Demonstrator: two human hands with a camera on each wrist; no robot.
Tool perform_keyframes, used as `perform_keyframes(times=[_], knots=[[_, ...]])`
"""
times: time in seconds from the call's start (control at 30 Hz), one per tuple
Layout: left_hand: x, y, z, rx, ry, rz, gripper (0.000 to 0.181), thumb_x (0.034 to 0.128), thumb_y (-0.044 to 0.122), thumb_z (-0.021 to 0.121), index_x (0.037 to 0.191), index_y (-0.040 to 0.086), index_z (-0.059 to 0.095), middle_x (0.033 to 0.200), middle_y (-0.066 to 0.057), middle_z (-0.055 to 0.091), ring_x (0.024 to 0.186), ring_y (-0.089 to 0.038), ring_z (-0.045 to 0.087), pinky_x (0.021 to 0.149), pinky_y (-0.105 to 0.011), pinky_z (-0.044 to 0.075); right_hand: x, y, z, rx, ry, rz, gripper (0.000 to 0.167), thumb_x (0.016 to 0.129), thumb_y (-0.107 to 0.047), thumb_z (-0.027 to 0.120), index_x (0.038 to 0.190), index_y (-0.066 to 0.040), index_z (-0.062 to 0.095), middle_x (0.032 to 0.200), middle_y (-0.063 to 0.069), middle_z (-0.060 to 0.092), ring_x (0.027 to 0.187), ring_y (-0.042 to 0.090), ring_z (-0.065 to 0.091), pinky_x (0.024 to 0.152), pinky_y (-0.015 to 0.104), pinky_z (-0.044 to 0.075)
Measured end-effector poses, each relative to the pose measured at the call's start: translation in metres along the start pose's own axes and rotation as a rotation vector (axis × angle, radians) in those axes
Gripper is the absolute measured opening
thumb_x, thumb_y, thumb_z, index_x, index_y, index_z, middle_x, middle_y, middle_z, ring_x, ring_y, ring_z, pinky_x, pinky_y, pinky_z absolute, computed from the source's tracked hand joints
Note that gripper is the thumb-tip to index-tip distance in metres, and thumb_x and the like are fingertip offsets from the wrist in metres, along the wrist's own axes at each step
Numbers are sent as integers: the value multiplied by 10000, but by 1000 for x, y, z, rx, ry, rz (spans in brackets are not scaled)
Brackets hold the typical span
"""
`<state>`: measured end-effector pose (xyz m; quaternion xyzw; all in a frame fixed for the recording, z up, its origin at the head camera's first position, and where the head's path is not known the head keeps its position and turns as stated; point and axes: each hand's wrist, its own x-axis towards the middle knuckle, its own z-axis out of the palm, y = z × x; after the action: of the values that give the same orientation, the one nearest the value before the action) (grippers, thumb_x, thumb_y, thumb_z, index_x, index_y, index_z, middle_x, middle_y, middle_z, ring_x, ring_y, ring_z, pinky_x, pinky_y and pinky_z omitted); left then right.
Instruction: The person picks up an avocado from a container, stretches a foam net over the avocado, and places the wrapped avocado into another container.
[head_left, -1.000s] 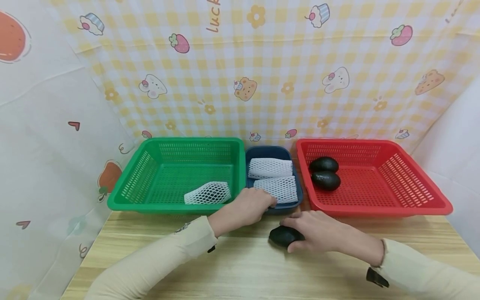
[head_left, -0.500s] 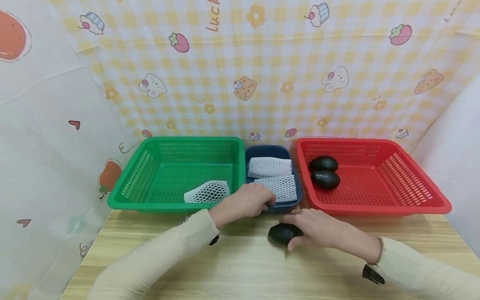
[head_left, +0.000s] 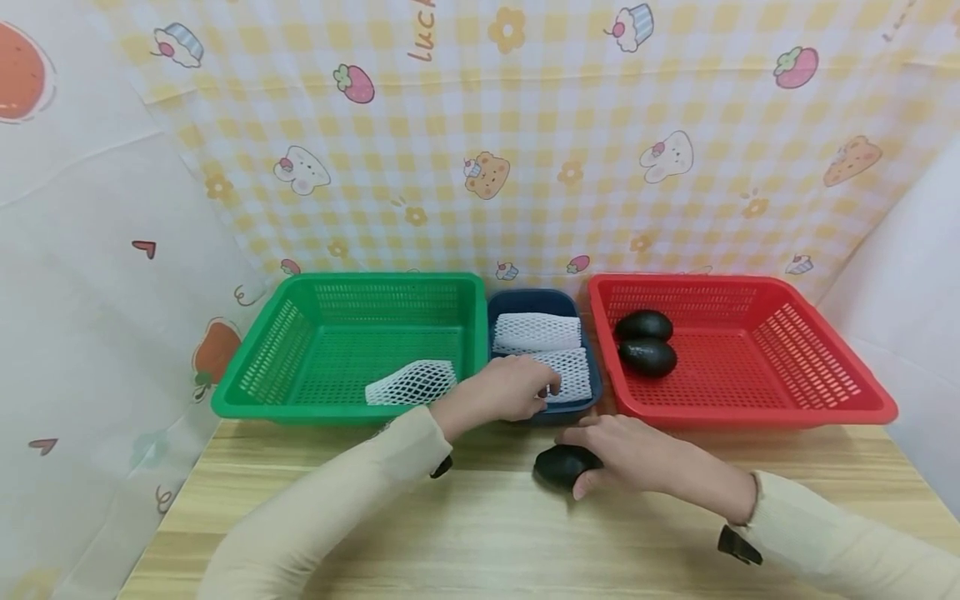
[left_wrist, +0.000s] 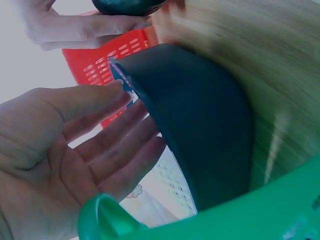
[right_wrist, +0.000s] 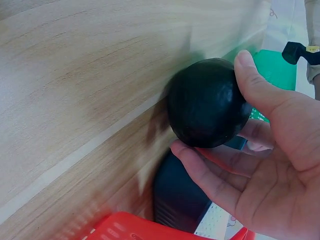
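Note:
A dark avocado [head_left: 564, 467] lies on the wooden table, and my right hand [head_left: 626, 454] grips its right end between thumb and fingers. In the right wrist view the avocado [right_wrist: 207, 102] sits between thumb and fingertips. My left hand [head_left: 510, 389] is over the front left of the dark blue bin [head_left: 596, 392], its fingers loosely bent above the nearer white foam net [head_left: 572, 371]. In the left wrist view the left hand [left_wrist: 85, 135] has its thumb and fingers apart at the bin's rim, the fingertips partly hidden behind it.
Left of the bin stands a green basket [head_left: 348, 412] with one white foam net [head_left: 412, 383] in it. To the right, a red basket [head_left: 757, 415] holds two avocados [head_left: 648, 358]. Another foam net [head_left: 536, 332] lies at the back of the bin.
My left hand has moved slightly right and further over the bin, its fingers extending over the nearer net. The right hand keeps its grip on the avocado, nearly unmoved.

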<state>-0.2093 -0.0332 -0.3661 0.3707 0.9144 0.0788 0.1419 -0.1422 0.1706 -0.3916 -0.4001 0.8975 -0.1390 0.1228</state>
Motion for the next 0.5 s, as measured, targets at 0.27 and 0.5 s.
perform_keyframes(times=[0.27, 0.5], knots=[[16, 8, 3, 62, 75, -86, 319, 950, 225, 741, 1258, 160, 693, 1122, -13, 692, 936, -188, 625, 797, -400, 550, 1, -1, -1, -4, -3, -3, 614, 766, -416, 882, 1250, -80, 706, 1105, 64, 704, 853, 128, 627, 755, 334, 560], [30, 12, 10, 98, 118, -166, 256, 928, 229, 765, 1154, 138, 689, 1008, -28, 683, 877, -201, 642, 703, -407, 557, 1, -1, -2, -16, -5, -1, 610, 755, -421, 889, 1231, -83, 714, 1072, 43, 705, 840, 116, 618, 744, 319, 557]])
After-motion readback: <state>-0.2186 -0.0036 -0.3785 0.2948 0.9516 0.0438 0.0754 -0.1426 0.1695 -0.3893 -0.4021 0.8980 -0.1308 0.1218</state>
